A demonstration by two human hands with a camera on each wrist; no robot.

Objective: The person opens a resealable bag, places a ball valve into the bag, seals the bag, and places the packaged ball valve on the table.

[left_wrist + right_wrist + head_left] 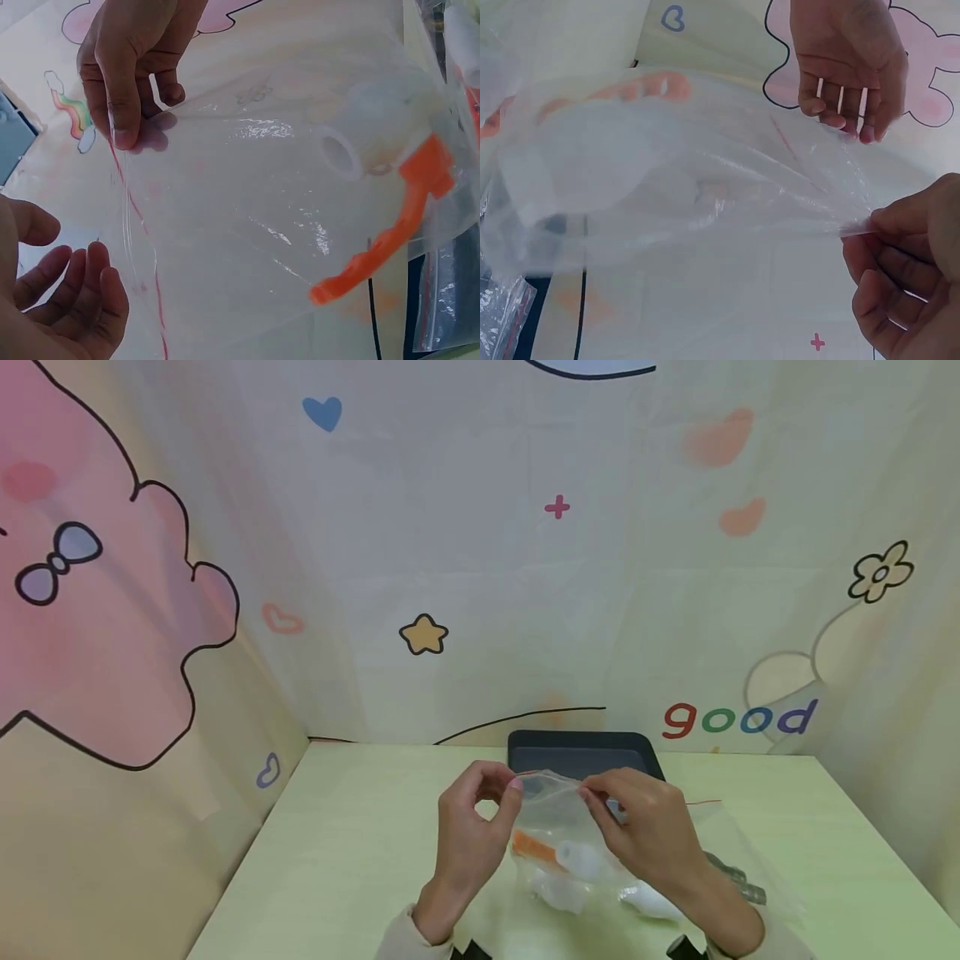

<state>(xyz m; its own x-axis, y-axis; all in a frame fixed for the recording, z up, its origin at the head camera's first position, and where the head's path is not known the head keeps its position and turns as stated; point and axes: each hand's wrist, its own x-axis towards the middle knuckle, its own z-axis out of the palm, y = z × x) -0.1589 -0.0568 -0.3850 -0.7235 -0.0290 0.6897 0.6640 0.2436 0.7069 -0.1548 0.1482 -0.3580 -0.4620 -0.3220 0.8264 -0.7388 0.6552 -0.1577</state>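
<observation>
A clear plastic bag with a red line along its mouth hangs between my hands. Inside it lie an orange ridged handle and a white hollow roll. The thumb and forefinger of my right hand pinch one corner of the mouth, as the right wrist view shows. My left hand is at the other end of the mouth. In the left wrist view, its fingers are relaxed and parted from the thumb, just beside the bag's edge, with nothing between them.
Behind the hands, a dark tray stands at the table's back edge. To the right, partly under my right forearm, lies another clear bag with grey-green items. A white wrapped item lies near it on the pale table.
</observation>
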